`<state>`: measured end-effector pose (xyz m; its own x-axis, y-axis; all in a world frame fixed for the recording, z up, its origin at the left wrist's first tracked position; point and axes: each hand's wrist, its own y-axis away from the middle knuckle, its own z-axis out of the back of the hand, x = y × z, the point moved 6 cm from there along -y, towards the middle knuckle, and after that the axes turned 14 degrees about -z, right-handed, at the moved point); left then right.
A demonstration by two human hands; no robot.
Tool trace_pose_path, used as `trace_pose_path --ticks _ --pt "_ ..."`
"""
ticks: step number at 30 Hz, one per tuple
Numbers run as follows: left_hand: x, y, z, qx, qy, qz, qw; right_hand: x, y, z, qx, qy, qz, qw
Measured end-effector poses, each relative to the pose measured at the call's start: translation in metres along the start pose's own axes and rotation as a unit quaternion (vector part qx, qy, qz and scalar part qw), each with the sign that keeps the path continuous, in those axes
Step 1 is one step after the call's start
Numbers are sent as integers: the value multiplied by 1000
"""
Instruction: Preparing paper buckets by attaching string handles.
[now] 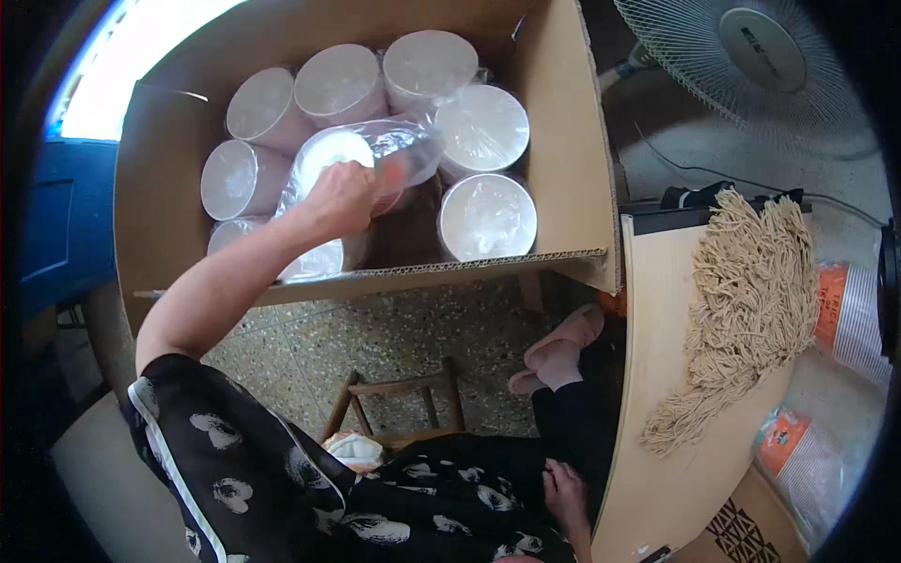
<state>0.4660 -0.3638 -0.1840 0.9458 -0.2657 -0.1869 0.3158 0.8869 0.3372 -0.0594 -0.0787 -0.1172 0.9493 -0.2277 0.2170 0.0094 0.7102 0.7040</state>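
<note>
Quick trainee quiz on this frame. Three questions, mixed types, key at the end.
1. Which hand grips a wrapped stack?
2. True or false: the fan is to the right of the box in the picture.
3. The right hand is: A) inside the box; B) on the fan; C) low in the picture, apart from the box.

Key:
1. The left hand.
2. True.
3. C.
</note>
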Motion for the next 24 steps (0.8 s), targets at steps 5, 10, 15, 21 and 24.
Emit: trace_pose_path --ticks 5,10,15,21,24 --pt "45 16 36 -183 65 80 978 113 25 97 -110 -71 133 982" --pt "75 22 52 -238 74 55 967 118 37 126 -203 -66 282 935" --pt "104 66 94 -250 85 95 960 116 52 123 -220 -32 374 900" --pt "151 183 213 -366 337 74 864 99 53 118 -214 -14 374 902" --pt "171 270 243 -435 308 44 845 98 54 116 -220 -3 378 899"
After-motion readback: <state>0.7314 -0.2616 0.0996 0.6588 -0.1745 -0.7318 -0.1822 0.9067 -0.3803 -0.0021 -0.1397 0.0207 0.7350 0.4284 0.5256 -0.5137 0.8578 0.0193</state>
